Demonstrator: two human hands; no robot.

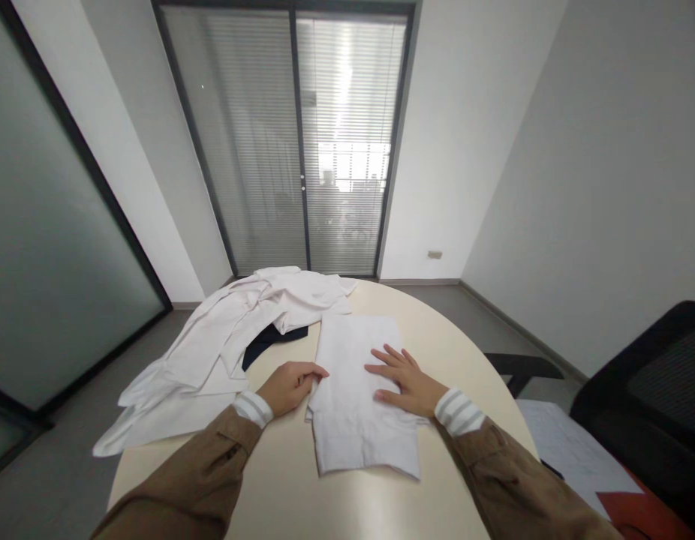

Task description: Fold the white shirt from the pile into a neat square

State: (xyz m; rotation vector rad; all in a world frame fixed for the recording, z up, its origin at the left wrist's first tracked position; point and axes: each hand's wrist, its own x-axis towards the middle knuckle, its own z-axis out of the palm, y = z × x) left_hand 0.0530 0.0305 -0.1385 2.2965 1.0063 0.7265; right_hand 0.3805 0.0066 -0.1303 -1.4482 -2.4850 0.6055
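A white garment (356, 390), folded into a narrow rectangle, lies on the round cream table in front of me. At its left edge my left hand (291, 384) has its fingers curled and pressed together, with the cloth's border at the fingertips. My right hand (404, 381) rests on the garment's right side, fingers spread and lying flat. The garment's lower end is a little wider and shows a seam across it. Both my arms wear brown sleeves with striped cuffs.
Left on the table (291, 487) is a loose heap of white clothing (212, 337), partly hanging over the edge. A dark navy cloth (272, 341) shows from under it. At the right stand a black mesh chair (651, 390) and some papers (573, 442). Glass doors with blinds (347, 112) are behind.
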